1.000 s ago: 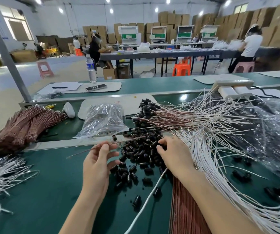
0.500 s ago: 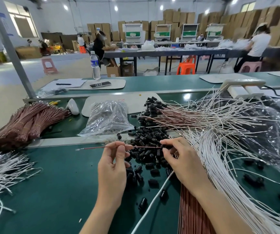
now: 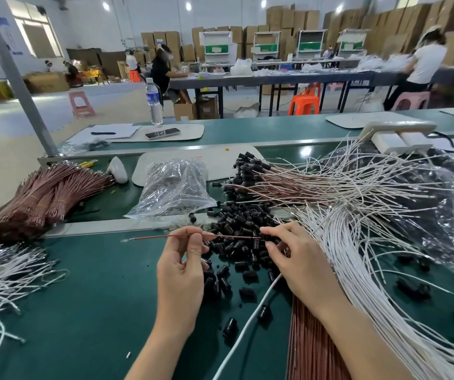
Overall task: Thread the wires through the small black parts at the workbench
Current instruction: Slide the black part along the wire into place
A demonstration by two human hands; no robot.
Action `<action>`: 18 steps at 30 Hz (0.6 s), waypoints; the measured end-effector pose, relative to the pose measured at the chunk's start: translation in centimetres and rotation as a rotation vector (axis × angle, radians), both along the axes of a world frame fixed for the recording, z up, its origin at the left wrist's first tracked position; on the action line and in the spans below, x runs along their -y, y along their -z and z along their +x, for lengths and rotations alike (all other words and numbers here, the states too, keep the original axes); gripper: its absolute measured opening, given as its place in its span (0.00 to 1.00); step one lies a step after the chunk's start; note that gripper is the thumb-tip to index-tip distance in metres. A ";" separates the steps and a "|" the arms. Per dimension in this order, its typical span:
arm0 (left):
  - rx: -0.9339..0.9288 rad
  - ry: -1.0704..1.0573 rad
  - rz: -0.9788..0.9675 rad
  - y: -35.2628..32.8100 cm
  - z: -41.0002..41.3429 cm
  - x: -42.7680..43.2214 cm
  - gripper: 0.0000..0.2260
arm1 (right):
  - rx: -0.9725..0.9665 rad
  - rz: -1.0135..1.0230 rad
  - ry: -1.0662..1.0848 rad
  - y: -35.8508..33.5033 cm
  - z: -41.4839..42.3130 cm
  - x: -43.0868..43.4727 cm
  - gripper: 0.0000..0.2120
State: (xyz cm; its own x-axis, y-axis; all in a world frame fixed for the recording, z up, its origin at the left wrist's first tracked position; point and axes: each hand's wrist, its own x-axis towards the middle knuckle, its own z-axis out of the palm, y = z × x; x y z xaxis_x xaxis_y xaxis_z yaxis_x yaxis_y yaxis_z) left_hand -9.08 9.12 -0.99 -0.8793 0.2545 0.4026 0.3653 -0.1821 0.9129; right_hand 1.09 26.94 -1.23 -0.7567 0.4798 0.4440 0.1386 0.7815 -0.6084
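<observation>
Clear plastic bag [image 3: 175,187] lies past the metal rail, crumpled, with small dark pieces inside; too blurred to say what they are. A larger clear plastic sheet [image 3: 445,215] at far right holds scattered black pieces.

Green workbench [image 3: 83,297], with a second green bench beyond it carrying a water bottle [image 3: 154,101]. Loose pile of black parts [image 3: 236,229] sits at centre, just beyond both hands. White wires [image 3: 357,242] fan out to the right, and tied brown wire bundles [image 3: 45,196] lie to the left. The room is a large hall: stacked cardboard boxes [image 3: 283,20] line the back wall, and people sit at long tables.

1 red-brown wire [image 3: 165,237] is held above the bench, in front of the pile. Its long axis runs nearly level, left to right, bare tip pointing left. Left hand [image 3: 180,275] pinches it mid-length between thumb and forefinger. Right hand [image 3: 297,259] pinches its right end with narrow fingertips. Cannot tell whether a black part sits on that end.
</observation>
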 end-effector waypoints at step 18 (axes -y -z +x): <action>-0.023 0.037 -0.113 -0.2 0.5 -0.4 0.07 | -0.023 0.050 -0.034 -0.9 0.5 0.9 0.17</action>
